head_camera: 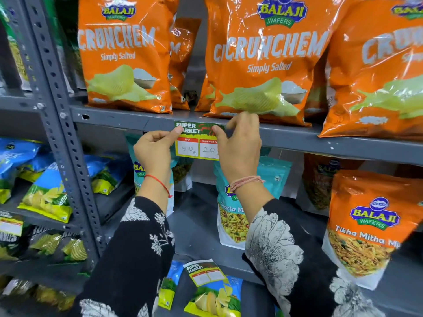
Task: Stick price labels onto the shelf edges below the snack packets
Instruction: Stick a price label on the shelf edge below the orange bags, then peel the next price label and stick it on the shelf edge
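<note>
at far left of the rack, a perforated grey upright (60,124) stands with blue and yellow chip packets (45,193) stacked beside it; these play no part in the present step.

moving right, the left hand (153,150) is raised to the shelf edge (297,139). its fingers are curled nearly closed, thumb tip pressed on the upper left corner of the price label (194,143), apparently pinning it to the metal.

the label lies flat against the front lip of the shelf, directly below the gap between two orange crunchem packets (263,65). its long axis runs across, along the shelf edge, and its lower half hangs below the lip. handwritten figures 40 and 20 are legible.

the right hand (240,147) holds the upper right corner, thumb in front and fingers folded loosely above, closed on the label. both hands are equally near; the label sits between them.

the right end of the label is hidden behind the right hand, so its full extent cannot be confirmed. whether the adhesive has taken is not discernible.

lower centre, a second label (204,273) lies on a packet below, seemingly blank though blurred.
</note>
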A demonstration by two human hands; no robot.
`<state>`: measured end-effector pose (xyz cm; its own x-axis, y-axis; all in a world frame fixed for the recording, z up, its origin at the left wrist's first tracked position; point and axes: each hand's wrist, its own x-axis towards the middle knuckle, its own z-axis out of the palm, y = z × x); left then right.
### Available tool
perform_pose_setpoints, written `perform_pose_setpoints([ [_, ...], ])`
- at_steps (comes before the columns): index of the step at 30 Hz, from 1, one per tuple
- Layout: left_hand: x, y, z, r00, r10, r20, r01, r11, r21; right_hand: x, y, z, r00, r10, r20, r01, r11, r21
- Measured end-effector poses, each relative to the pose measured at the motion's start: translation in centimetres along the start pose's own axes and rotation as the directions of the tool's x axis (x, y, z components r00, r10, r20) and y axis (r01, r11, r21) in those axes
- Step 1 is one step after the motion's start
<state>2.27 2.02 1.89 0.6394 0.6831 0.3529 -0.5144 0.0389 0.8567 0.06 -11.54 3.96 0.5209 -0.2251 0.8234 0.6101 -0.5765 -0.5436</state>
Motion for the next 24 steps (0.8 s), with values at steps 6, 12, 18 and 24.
perform_pose_setpoints([
  [6, -0.3, 0.9, -0.1, 0.998, -0.007, -0.063, 0.009, 0.999, 0.037, -0.2, 0.5, -2.3, 0.998, 0.035, -0.056, -0.031, 0.998, 0.057],
  [12, -10.4, -1.4, 3.6, 0.944, 0.304, -0.125, -0.289, 0.949, 0.129, -5.2, 7.0, -9.8, 0.945, -0.317, -0.087, 0.297, 0.936, -0.187],
  [18, -27.0, -3.4, 13.3, 0.869, 0.395, 0.298, -0.419, 0.908, 0.017, -4.9, 15.4, -23.9, 0.912, -0.337, -0.233, 0.217, 0.880, -0.423],
  [24, -38.5, -0.8, 24.4, 0.779, 0.236, 0.580, -0.212, 0.971, -0.111, 0.0, 22.3, -40.2, 0.882, -0.105, -0.460, -0.046, 0.951, -0.306],
])
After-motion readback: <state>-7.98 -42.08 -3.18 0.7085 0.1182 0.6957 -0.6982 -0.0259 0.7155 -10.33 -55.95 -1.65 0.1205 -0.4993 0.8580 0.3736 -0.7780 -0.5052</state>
